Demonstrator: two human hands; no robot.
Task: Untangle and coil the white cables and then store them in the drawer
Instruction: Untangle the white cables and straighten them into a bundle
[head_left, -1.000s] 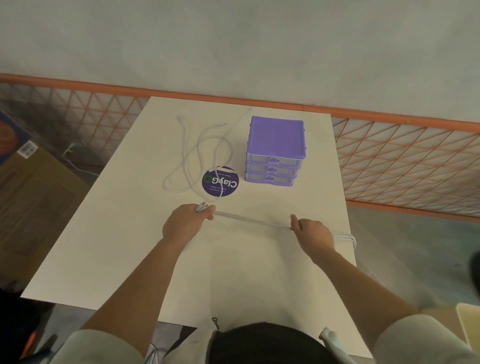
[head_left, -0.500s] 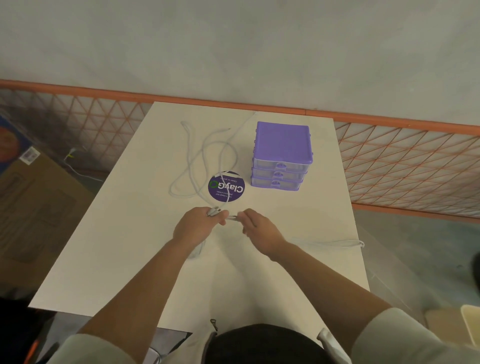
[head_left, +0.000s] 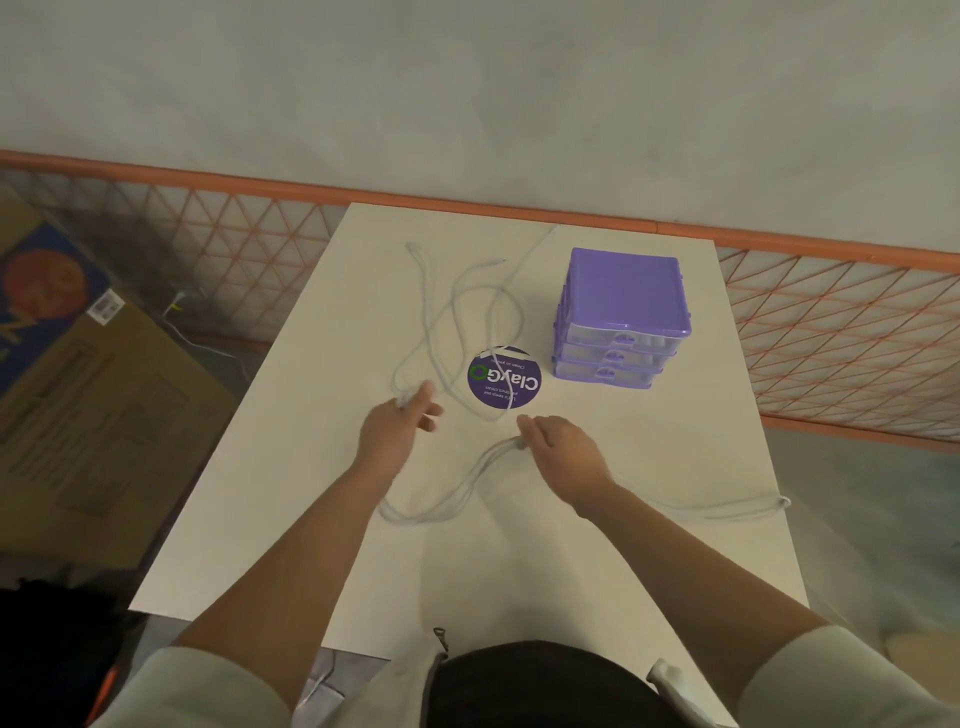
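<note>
the right hand (head_left: 563, 457) pinches the thin white cable (head_left: 441, 506), partly gathered in loose loops on the white table (head_left: 597, 545). the left hand (head_left: 397, 434), fingers straight, touches the tangled cables (head_left: 457, 317). the purple plastic drawer unit (head_left: 623, 317) is closed (nothing stored, i judge).

We see white cables (head_left: 457, 312) looping across a cream table (head_left: 675, 519), a purple drawer unit (head_left: 623, 306) with translucent fronts near its far right corner, and a dark purple round sticker (head_left: 504, 383) lettered white with a green ring
</note>
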